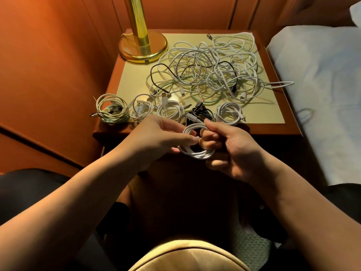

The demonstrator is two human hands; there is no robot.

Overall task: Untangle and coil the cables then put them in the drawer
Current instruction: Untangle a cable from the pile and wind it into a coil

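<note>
Item: white coiled cable (195, 151), held in front of the counter's (277, 128) near edge. Left hand (162, 137), grip pinched on the coil's left side; right hand (232, 151), grip curled round its right side and connector end. On counter, near edge: row of five finished coils (170, 111), one black. Behind: tangled cable pile (211, 69), mostly white. Back left: brass lamp base (143, 48). Right: bed (320, 75).

Both bare forearms reach forward and converge, the left hand (164, 136) pinching with thumb and fingertips while the right hand (232, 151) curls its fingers closed in a grip.
</note>
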